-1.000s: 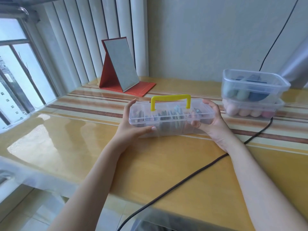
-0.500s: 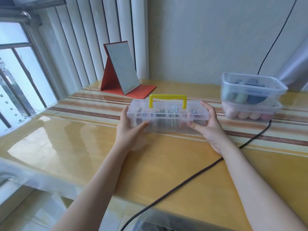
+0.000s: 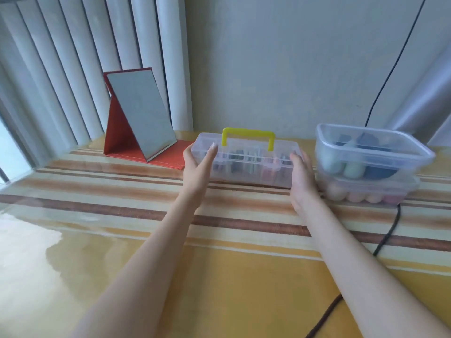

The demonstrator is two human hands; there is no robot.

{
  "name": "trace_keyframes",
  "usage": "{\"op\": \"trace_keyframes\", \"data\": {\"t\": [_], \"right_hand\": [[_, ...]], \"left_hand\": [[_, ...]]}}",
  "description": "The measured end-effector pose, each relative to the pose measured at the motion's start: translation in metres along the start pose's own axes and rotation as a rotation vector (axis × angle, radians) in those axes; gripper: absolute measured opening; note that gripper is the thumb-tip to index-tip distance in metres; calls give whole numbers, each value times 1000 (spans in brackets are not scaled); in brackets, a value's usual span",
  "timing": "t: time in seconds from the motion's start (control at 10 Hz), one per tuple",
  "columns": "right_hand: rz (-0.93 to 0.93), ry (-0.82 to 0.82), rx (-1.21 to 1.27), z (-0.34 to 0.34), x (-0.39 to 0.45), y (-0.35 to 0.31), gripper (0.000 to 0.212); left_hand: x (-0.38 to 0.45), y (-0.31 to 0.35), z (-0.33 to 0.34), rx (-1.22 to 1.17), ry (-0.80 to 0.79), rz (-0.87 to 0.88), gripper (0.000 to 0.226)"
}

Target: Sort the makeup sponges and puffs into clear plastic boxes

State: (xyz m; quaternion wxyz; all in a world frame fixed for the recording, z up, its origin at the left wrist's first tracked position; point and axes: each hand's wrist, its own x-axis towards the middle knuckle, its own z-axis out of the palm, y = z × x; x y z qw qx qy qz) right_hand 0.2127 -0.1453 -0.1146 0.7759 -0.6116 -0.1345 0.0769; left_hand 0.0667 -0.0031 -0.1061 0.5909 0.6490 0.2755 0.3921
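A: Clear plastic box with the yellow handle [image 3: 244, 162], that's what you've got, 1 hand on each end, sitting far back on the striped table [image 3: 219, 276].

B: Right, and start big: that table runs the whole width, glossy, orange and brown stripes. On it, the red folding mirror [image 3: 139, 118] stands tilted at the back left, its base just beside the box.

A: And on your right, 2 stacked clear tubs [image 3: 371, 167], just beside the box. Top 1 shows blue and green sponges, bottom 1 pinkish puffs.

B: Now the box itself: lid shut, handle standing upright, dark, pink and teal shapes blurred inside.

A: Your left hand [image 3: 197, 167] clamps the left end, thumb laid along the front wall. Your right hand [image 3: 302, 174] presses flat on the right end, fingers reaching over the top edge.

B: Smallest bit: a black cable [image 3: 388, 230] trails across the table at right.
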Motion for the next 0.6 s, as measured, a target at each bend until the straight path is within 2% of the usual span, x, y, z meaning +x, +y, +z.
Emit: {"op": "trace_keyframes", "data": {"t": [0.1, 0.3, 0.4, 0.5, 0.6], "right_hand": [[-14, 67, -15, 8, 33, 6, 45], [-105, 121, -120, 11, 63, 24, 46], [-132, 141, -198, 10, 57, 25, 50], [-101, 132, -305, 7, 45, 21, 53], [-51, 98, -401, 6, 21, 17, 53]], "left_hand": [[33, -4, 25, -27, 7, 8, 71], [69, -35, 41, 116, 2, 16, 60], [66, -37, 41, 169, 4, 47, 63], [57, -38, 39, 227, -21, 44, 78], [30, -33, 40, 279, -46, 25, 80]]}}
